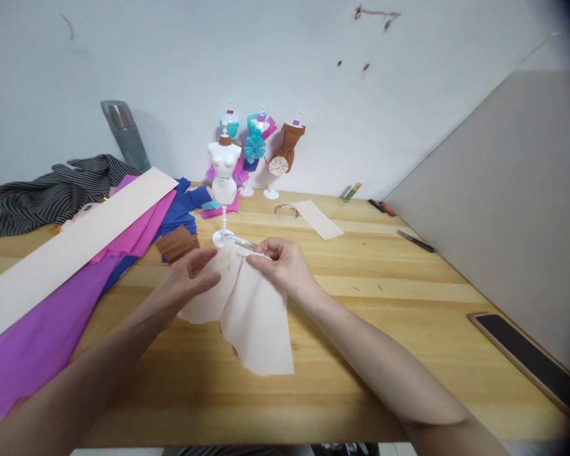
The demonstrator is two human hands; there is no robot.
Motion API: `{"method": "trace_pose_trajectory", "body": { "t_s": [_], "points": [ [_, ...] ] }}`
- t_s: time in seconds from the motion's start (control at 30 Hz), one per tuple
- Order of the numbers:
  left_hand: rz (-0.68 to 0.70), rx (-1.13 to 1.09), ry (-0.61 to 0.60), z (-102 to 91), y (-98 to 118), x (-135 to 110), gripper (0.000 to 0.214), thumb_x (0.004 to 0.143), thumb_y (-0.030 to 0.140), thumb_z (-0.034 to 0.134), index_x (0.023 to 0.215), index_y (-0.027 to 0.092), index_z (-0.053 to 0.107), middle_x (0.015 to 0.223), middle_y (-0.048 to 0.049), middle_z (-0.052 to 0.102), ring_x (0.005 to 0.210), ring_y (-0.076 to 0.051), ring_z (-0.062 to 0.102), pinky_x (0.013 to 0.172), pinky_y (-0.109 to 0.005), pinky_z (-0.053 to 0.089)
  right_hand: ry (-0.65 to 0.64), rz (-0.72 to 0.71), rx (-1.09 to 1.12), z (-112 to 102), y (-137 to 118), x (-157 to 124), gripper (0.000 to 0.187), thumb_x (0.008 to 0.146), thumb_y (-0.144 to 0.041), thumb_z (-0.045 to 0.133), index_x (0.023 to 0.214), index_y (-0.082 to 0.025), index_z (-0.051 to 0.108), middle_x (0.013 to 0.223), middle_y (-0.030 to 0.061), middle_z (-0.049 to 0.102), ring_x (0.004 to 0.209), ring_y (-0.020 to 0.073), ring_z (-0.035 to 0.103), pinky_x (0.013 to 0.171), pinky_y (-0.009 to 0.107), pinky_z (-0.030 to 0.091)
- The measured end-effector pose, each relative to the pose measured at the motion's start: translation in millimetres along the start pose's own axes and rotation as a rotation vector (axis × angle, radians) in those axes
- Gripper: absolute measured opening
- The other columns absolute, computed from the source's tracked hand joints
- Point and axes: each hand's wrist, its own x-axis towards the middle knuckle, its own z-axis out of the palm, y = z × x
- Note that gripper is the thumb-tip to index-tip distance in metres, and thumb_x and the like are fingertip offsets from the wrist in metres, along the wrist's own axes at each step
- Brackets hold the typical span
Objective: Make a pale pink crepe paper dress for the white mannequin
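Note:
A pleated piece of pale pink paper [254,316] fans out on the wooden table [408,304]. My left hand [190,275] rests on the paper's left top part, fingers pinched against the folds. My right hand [280,263] pinches the gathered top edge. Just behind the hands stands a small bare white mannequin [224,171] on a thin stand.
Long sheets of cream [71,244], magenta [42,335] and blue paper lie at the left, with a brown folded piece [177,244]. Dressed mini mannequins [285,149] stand by the wall. Striped cloth [52,190], a tape roll [286,211], scissors [415,240] and a phone [527,358] lie around.

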Motion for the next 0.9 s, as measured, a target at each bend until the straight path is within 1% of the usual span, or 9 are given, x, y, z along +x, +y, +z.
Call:
{"method": "trace_pose_trajectory", "body": {
  "t_s": [0.1, 0.23, 0.37, 0.53, 0.63, 0.73, 0.8, 0.83, 0.9],
  "points": [
    [-0.170, -0.141, -0.260, 4.5, 2, -3, 0.062, 0.061, 0.041, 0.082, 0.114, 0.016, 0.062, 0.109, -0.0115, 0.070, 0.103, -0.032, 0.064, 0.085, -0.039, 0.051, 0.030, 0.010, 0.027, -3, 3, 5, 0.025, 0.065, -0.041, 0.066, 0.065, -0.017, 0.057, 0.051, -0.0051, 0.046, 0.047, 0.0088, 0.037, 0.046, 0.022, 0.026],
    [-0.248, -0.185, -0.246, 4.3, 1, -5, 0.049, 0.056, 0.029, 0.086, 0.099, 0.016, 0.067, 0.091, -0.0063, 0.073, 0.078, -0.022, 0.068, 0.068, -0.029, 0.054, 0.017, 0.078, 0.092, -8, 3, 9, 0.027, 0.062, -0.042, 0.067, 0.064, -0.017, 0.056, 0.051, -0.0048, 0.047, 0.046, 0.0081, 0.038, 0.044, 0.021, 0.025],
    [-0.207, -0.180, -0.283, -2.4, 0, -4, 0.043, 0.056, 0.026, 0.086, 0.094, 0.017, 0.068, 0.083, -0.0034, 0.073, 0.070, -0.019, 0.066, 0.061, -0.026, 0.052, -0.032, 0.177, 0.217, -13, 3, 11, 0.029, 0.058, -0.040, 0.072, 0.065, -0.017, 0.057, 0.055, -0.0030, 0.053, 0.047, 0.0084, 0.043, 0.044, 0.021, 0.031],
    [-0.192, -0.131, -0.361, -24.1, -3, 5, 0.048, 0.057, 0.050, 0.082, 0.088, 0.014, 0.071, 0.077, -0.0069, 0.072, 0.063, -0.020, 0.065, 0.054, -0.026, 0.049, -0.065, 0.208, 0.265, -16, 1, 11, 0.026, 0.058, -0.037, 0.074, 0.065, -0.017, 0.058, 0.056, -0.0016, 0.057, 0.048, 0.0093, 0.047, 0.044, 0.022, 0.036],
    [-0.117, -0.137, -0.297, -38.7, -5, 14, 0.060, 0.068, 0.070, 0.063, 0.085, 0.013, 0.073, 0.066, -0.0086, 0.069, 0.061, -0.021, 0.064, 0.056, -0.030, 0.050, -0.097, 0.209, 0.216, -16, -2, 8, 0.024, 0.061, -0.036, 0.072, 0.065, -0.017, 0.058, 0.056, -0.0015, 0.056, 0.048, 0.0098, 0.047, 0.045, 0.022, 0.035],
    [0.096, -0.005, 0.012, -42.5, -2, 18, 0.048, 0.082, 0.060, 0.055, 0.080, 0.016, 0.073, 0.051, -0.0018, 0.058, 0.057, -0.017, 0.059, 0.063, -0.029, 0.050, -0.157, 0.150, 0.106, -14, -5, 4, 0.023, 0.065, -0.036, 0.069, 0.066, -0.017, 0.058, 0.053, -0.0031, 0.052, 0.046, 0.0084, 0.042, 0.045, 0.022, 0.030],
    [0.240, 0.176, 0.170, -37.3, 2, 15, 0.036, 0.084, 0.049, 0.058, 0.083, 0.017, 0.072, 0.067, -0.0032, 0.065, 0.070, -0.017, 0.062, 0.073, -0.028, 0.050, -0.200, 0.075, -0.010, -11, -6, 0, 0.021, 0.067, -0.035, 0.068, 0.065, -0.016, 0.059, 0.050, -0.0054, 0.046, 0.045, 0.0071, 0.036, 0.045, 0.022, 0.025],
    [0.297, 0.258, 0.171, -32.8, 4, 12, 0.034, 0.084, 0.048, 0.059, 0.087, 0.017, 0.072, 0.081, -0.0057, 0.069, 0.081, -0.019, 0.063, 0.079, -0.030, 0.050, -0.225, 0.036, -0.069, -9, -6, -2, 0.019, 0.068, -0.034, 0.067, 0.064, -0.016, 0.059, 0.048, -0.0063, 0.043, 0.045, 0.0068, 0.034, 0.045, 0.022, 0.023],
    [0.395, 0.383, 0.033, -21.6, 7, 6, 0.034, 0.085, 0.046, 0.057, 0.096, 0.017, 0.071, 0.103, -0.0095, 0.069, 0.103, -0.024, 0.059, 0.092, -0.034, 0.045, -0.280, -0.036, -0.161, -4, -5, -6, 0.016, 0.069, -0.030, 0.066, 0.062, -0.016, 0.059, 0.047, -0.0071, 0.039, 0.046, 0.0066, 0.032, 0.046, 0.022, 0.021]
  ]
}}
